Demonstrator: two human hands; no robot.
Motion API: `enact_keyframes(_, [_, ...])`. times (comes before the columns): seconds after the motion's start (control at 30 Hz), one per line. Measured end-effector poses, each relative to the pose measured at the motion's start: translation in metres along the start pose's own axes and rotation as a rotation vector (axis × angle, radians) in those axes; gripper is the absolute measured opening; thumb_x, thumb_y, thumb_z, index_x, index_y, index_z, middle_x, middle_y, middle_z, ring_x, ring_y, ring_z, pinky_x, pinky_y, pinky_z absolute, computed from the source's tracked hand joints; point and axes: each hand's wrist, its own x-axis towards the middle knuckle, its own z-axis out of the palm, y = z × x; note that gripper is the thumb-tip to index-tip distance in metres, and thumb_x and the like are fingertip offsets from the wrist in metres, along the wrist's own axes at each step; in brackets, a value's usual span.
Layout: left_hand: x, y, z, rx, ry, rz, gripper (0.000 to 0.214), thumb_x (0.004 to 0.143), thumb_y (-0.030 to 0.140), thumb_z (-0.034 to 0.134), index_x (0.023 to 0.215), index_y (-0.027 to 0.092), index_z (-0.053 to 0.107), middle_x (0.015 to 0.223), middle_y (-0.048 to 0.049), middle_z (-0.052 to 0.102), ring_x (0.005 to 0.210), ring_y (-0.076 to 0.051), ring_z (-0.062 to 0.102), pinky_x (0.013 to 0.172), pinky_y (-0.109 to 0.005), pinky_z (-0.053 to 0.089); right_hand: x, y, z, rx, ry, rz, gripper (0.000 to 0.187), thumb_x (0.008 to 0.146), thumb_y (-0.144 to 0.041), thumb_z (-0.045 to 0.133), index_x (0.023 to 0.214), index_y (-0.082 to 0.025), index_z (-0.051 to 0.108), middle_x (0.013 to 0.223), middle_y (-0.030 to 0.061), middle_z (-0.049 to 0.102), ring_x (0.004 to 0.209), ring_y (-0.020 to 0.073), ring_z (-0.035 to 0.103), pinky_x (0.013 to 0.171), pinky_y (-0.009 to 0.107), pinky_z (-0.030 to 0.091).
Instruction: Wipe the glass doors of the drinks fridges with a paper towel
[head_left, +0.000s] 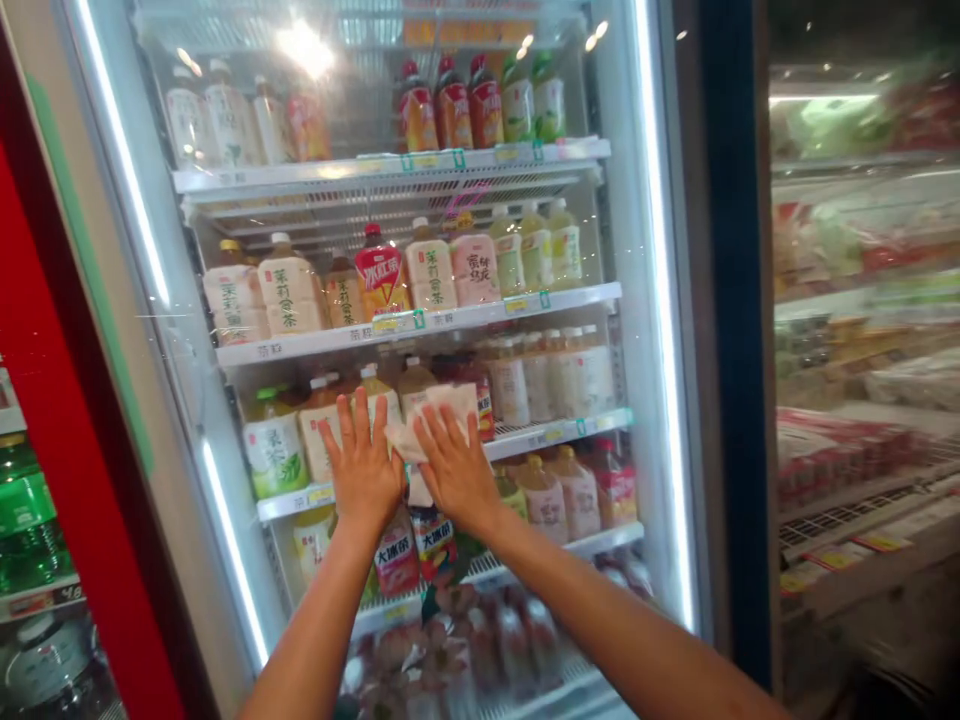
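Observation:
A tall glass cooler door (285,190) stands in front of me, with shelves of bottled drinks behind it. My right hand (454,465) presses a pale cloth or tissue (457,402) flat against the glass, its fingers spread over it. Just to its left, my left hand (365,465) lies against the glass with its fingers apart and nothing in it. The cloth's edges show above and left of the right hand; the part under the palm is hidden. Behind the hands are bottles, among them a green-capped tea bottle (271,445).
Bright light strips (664,300) run down both sides of the cooler. A red frame (67,400) and a shelf with green bottles (26,510) are at the left. Beyond a dark post (735,350), an open chilled shelf (847,450) holds packaged food, blurred.

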Motion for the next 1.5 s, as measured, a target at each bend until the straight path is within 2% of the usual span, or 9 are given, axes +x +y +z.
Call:
enact_keyframes(0.1, [-0.025,0.007,0.009,0.002,0.023,-0.026,0.077,0.095,0.03,0.05,0.162,0.025,0.012,0.17,-0.0097,0.013,0.159,-0.029,-0.002,0.128,-0.066,0.002,-0.022,-0.018,0.01,0.01,-0.009,0.014,0.069,0.101,-0.027,0.043,0.164,-0.016,0.015,0.171,0.007,0.015,0.159,0.0252,-0.011,0.128,0.061,0.0])
enact_keyframes(0.27, [-0.032,0.011,0.016,0.013,0.085,-0.049,0.075,0.096,0.027,0.049,0.161,0.03,0.014,0.17,-0.006,0.013,0.159,-0.027,0.001,0.128,-0.064,0.003,0.028,-0.023,0.006,0.03,0.067,0.139,0.075,0.101,-0.025,0.042,0.164,-0.015,0.003,0.171,0.0084,0.009,0.159,0.0253,-0.01,0.128,0.063,0.002])
enact_keyframes(0.4, [-0.031,0.011,0.011,0.009,0.068,-0.036,0.075,0.095,0.026,0.049,0.162,0.026,0.013,0.17,-0.007,0.014,0.159,-0.027,0.002,0.129,-0.062,0.003,-0.008,-0.028,0.015,0.059,0.1,0.135,0.078,0.1,-0.023,0.041,0.164,-0.018,-0.002,0.171,0.0084,0.015,0.16,0.0265,-0.005,0.127,0.066,0.004])
enact_keyframes(0.5, [-0.032,0.01,0.008,0.022,0.048,-0.027,0.074,0.095,0.025,0.05,0.161,0.024,0.017,0.17,-0.0075,0.015,0.159,-0.026,0.002,0.13,-0.061,0.002,-0.028,-0.003,0.011,0.078,0.114,0.132,0.076,0.1,-0.024,0.04,0.165,-0.023,-0.001,0.171,0.0073,0.014,0.16,0.0284,-0.002,0.125,0.07,0.004])
enact_keyframes(0.67, [-0.036,0.014,0.007,0.013,0.05,-0.014,0.076,0.095,0.027,0.053,0.162,0.027,0.016,0.17,-0.007,0.011,0.159,-0.028,0.001,0.129,-0.064,0.003,-0.002,0.052,-0.011,0.043,0.212,0.263,0.075,0.102,-0.025,0.042,0.164,-0.037,0.001,0.171,0.0022,-0.014,0.158,0.0386,-0.004,0.118,0.08,0.006])
enact_keyframes(0.9, [-0.042,0.016,0.0,0.009,-0.024,0.033,0.078,0.094,0.032,0.057,0.161,0.032,0.017,0.171,-0.008,0.001,0.159,-0.033,-0.006,0.125,-0.069,0.001,-0.052,0.072,-0.012,-0.019,-0.111,-0.376,0.071,0.1,-0.033,0.045,0.164,-0.029,0.014,0.171,0.0003,0.017,0.159,0.029,-0.002,0.127,0.067,-0.002])
enact_keyframes(1.1, [-0.052,0.007,-0.004,0.002,-0.073,0.161,0.084,0.092,0.038,0.062,0.161,0.03,0.016,0.171,-0.0124,0.002,0.158,-0.035,-0.004,0.125,-0.07,0.002,-0.036,0.136,-0.029,-0.077,0.09,0.136,0.073,0.103,-0.027,0.034,0.163,-0.029,-0.008,0.173,0.0034,0.003,0.159,0.03,-0.007,0.124,0.072,0.006])
enact_keyframes(1.33, [-0.051,0.022,-0.002,-0.029,-0.094,0.093,0.083,0.093,0.038,0.061,0.161,0.032,0.013,0.17,-0.0103,0.001,0.157,-0.038,-0.01,0.122,-0.075,0.001,-0.087,0.126,-0.018,-0.036,-0.177,-0.329,0.069,0.102,-0.037,0.042,0.164,-0.03,0.011,0.169,0.0027,0.025,0.159,0.029,0.007,0.127,0.067,0.008])
enact_keyframes(1.5, [-0.05,0.021,-0.003,-0.029,-0.109,0.107,0.082,0.093,0.039,0.06,0.161,0.031,0.014,0.17,-0.0096,0.012,0.157,-0.035,-0.01,0.124,-0.072,-0.002,-0.068,0.179,-0.03,-0.114,0.14,0.268,0.07,0.104,-0.029,0.029,0.163,-0.026,-0.008,0.173,0.0078,0.004,0.159,0.0319,-0.005,0.122,0.074,0.011])
